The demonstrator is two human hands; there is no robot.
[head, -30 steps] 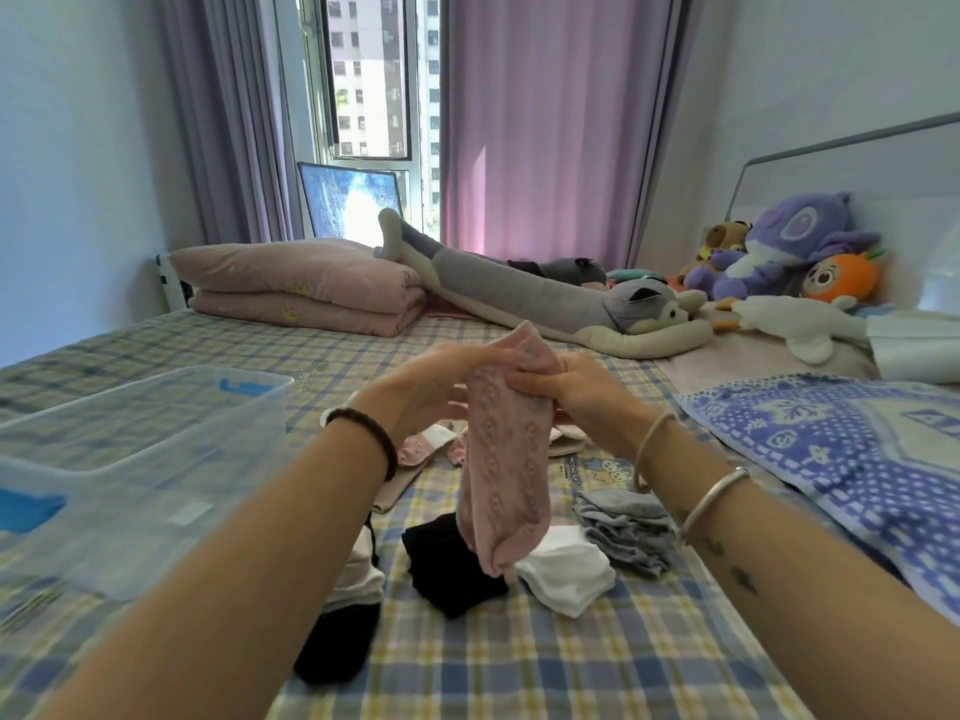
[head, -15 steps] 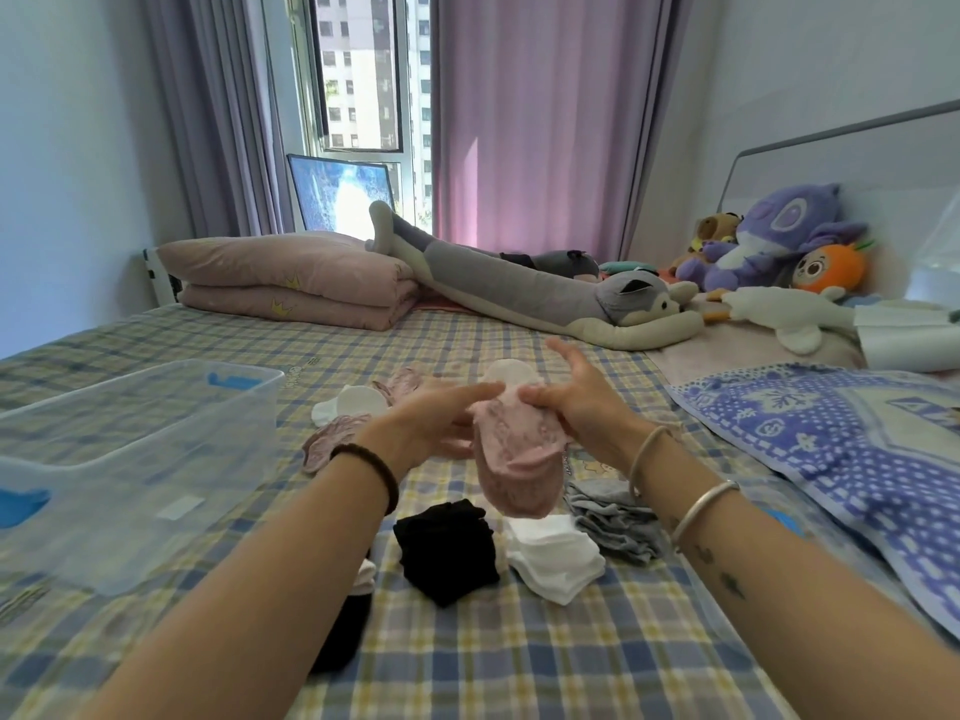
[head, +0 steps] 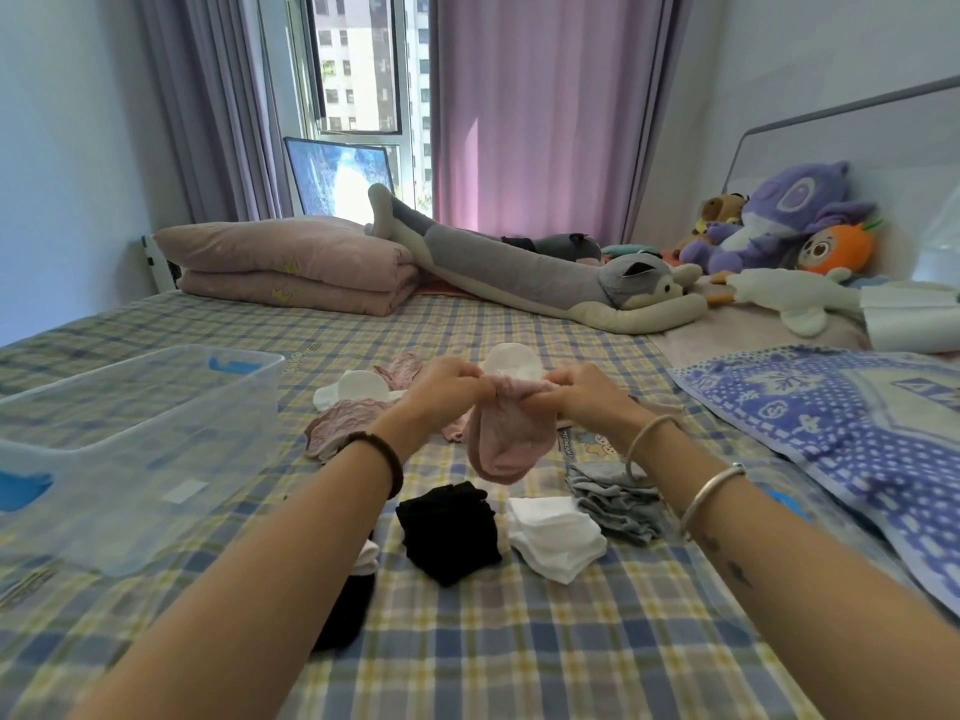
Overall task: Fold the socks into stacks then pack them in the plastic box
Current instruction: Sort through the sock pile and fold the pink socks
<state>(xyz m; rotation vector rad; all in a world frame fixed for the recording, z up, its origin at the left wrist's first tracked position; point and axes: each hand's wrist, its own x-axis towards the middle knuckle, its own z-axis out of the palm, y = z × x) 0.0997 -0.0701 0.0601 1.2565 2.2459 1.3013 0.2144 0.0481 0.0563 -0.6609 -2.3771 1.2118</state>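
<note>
**Pink sock [head: 511,444] pinched above the bed**

Left hand [head: 447,392] and right hand [head: 582,397] both grip the soft, crumpled knit, doubled into a pouch. Below it are three folded stacks: black [head: 447,530], white [head: 556,532] and grey [head: 618,501]. One clear plastic box [head: 140,459] sits apart on the left.

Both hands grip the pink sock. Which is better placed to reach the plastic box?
Probably left: the left hand, gripping the pink sock, is nearer the plastic box; the right hand would have to reach across.

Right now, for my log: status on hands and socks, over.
Left hand, right hand pinch pink sock. Black stack, white stack, grey stack on bed. Plastic box empty. Nothing blocking.
</note>
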